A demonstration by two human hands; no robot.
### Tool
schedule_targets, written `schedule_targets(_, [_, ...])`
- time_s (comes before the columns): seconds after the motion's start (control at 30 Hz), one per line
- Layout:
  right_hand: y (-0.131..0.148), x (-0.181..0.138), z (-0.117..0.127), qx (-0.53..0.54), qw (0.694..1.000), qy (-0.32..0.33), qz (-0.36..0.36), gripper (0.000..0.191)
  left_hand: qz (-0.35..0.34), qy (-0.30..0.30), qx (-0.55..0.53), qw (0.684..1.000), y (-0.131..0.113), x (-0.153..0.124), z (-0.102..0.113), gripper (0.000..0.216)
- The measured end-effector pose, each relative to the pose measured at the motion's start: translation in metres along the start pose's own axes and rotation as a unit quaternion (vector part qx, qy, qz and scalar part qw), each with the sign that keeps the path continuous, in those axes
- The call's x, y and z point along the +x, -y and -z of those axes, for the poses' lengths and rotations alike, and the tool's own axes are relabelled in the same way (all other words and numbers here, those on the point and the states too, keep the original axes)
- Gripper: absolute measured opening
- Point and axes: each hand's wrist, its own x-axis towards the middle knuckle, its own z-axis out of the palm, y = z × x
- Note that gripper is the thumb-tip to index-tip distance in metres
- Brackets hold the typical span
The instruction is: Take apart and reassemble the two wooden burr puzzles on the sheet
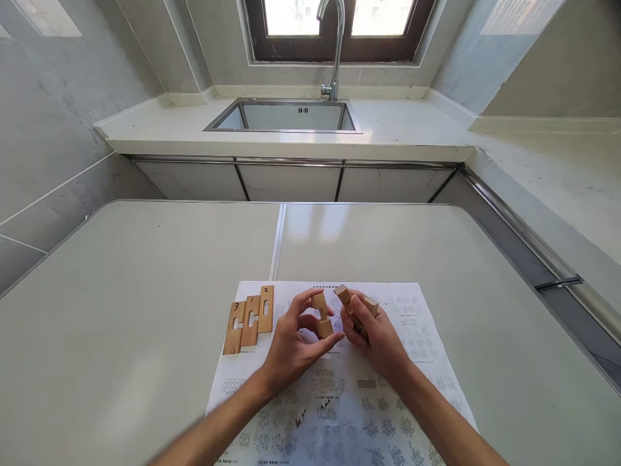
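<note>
In my left hand point(291, 343) I hold a notched wooden puzzle block point(325, 329) upright between curled fingers and thumb. My right hand point(383, 340) is closed on notched wooden puzzle pieces point(343, 295); fingers cover part of them, so I cannot tell how many there are. The two hands are close together over a printed sheet point(334, 414), their blocks a small gap apart. To the left of my left hand, three flat slotted wooden pieces lie side by side, marked 3 point(233, 330), 1 point(250, 321) and 2 point(266, 309).
The sheet, printed with small diagrams, lies on a pale table point(121, 310) with a seam point(277, 239) down its middle. Beyond the table is a white counter point(402, 133) with a steel sink point(286, 116) and a tap point(338, 52) below a window.
</note>
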Motion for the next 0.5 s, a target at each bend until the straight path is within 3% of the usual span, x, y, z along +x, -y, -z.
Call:
schedule_targets(0.3, [0.0040, -0.0028, -0.0004, -0.020, 1.000, 0.014, -0.005, 0.046, 0.004, 0.015, 0.012, 1.000, 0.0013, 0.0013, 0.0010, 0.069])
schedule_targets(0.5, [0.0064, -0.0009, -0.0007, -0.005, 1.000, 0.025, -0.002, 0.037, 0.013, 0.008, 0.007, 1.000, 0.0044, 0.0014, 0.0011, 0.069])
